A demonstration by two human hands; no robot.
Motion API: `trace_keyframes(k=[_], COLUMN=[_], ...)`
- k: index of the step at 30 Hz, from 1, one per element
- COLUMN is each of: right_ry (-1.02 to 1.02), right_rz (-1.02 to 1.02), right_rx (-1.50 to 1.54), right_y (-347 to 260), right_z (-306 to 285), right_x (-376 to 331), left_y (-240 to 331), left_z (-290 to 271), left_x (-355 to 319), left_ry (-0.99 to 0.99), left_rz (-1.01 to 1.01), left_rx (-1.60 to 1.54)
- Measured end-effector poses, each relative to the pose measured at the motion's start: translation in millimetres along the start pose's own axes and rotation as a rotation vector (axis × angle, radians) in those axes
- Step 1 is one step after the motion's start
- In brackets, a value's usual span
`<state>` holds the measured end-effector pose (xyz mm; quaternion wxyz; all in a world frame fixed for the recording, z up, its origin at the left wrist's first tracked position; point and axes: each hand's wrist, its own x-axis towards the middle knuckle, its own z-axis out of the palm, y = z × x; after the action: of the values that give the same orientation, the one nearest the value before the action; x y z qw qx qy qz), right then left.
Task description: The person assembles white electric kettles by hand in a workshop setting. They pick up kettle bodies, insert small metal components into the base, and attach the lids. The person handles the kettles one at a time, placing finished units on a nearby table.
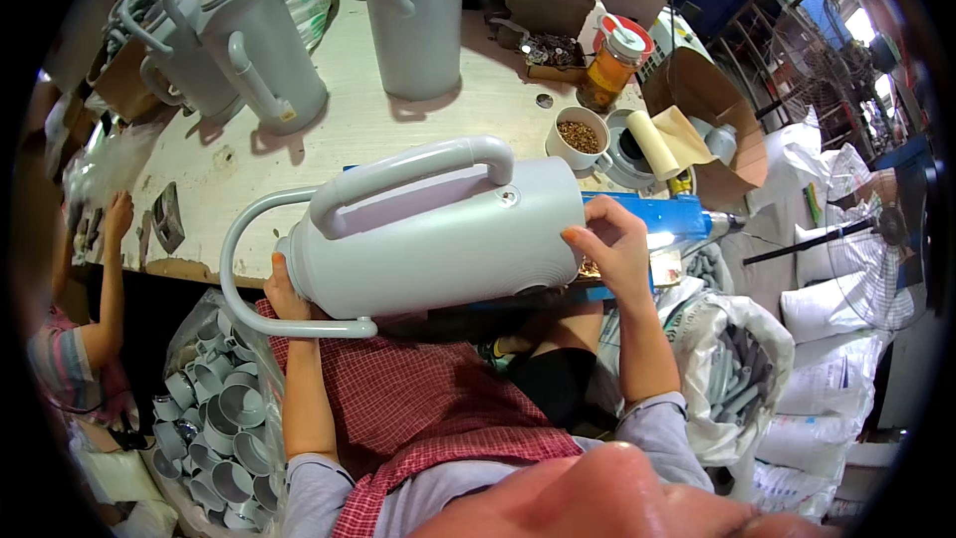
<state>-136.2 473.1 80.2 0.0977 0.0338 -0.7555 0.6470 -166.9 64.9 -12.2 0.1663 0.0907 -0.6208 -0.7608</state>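
A grey vacuum jug [438,239] lies on its side before me, with its side handle on top and its carrying handle looping round the neck end. My left hand [286,291] is closed round the neck at the left; the jug hides part of its fingers. At the base end on the right, my right hand [615,239] has thumb and fingers bent together in a pinch at the rim. Anything small between those fingertips is too hidden to make out. Behind the jug sits a blue fixture [657,217], partly covered by it.
Several grey jugs [416,40] stand on the worktable [339,130]. A cup of small brass-coloured parts [579,136], an amber jar [609,75] and a cardboard box [712,110] are at right. Sacks of grey parts [224,418] flank me. Another person's arm [112,269] is at left.
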Motion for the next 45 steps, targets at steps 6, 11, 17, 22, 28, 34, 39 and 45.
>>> trace_keyframes(k=[6, 11, 17, 22, 28, 34, 39, 45], right_ry=[0.105, -0.305, -0.412, -0.482, -0.513, -0.501, -0.532, -0.558], right_rz=[-0.405, -0.281, -0.069, -0.068, -0.100, -0.107, -0.074, -0.067], right_rx=[-0.644, -0.246, 0.092, 0.061, 0.031, 0.057, 0.084, 0.098], right_y=[-56.2, -64.3, -64.9, -65.8, -62.0, -61.7, -63.0, -59.6], right_z=[7.1, 62.0, 57.8, 54.7, 52.3, 50.7, 48.2, 48.6], right_x=[30.4, 71.7, 65.9, 70.4, 70.5, 70.0, 73.0, 74.0], left_y=[-17.4, -9.3, -5.6, 2.6, -4.4, 1.4, -4.8, -2.1], left_z=[-17.0, -1.4, -13.2, -8.2, -15.6, -7.8, -13.1, -3.2], left_x=[-3.6, -1.7, 2.4, -5.9, 0.3, -3.3, 1.6, -2.1], left_ry=[0.055, 0.045, -0.018, -0.056, -0.045, -0.013, -0.005, 0.017], left_rz=[0.129, 0.087, -0.014, 0.011, 0.030, 0.032, 0.015, -0.013], left_rx=[0.011, -0.042, 0.043, 0.103, 0.179, 0.102, 0.150, 0.120])
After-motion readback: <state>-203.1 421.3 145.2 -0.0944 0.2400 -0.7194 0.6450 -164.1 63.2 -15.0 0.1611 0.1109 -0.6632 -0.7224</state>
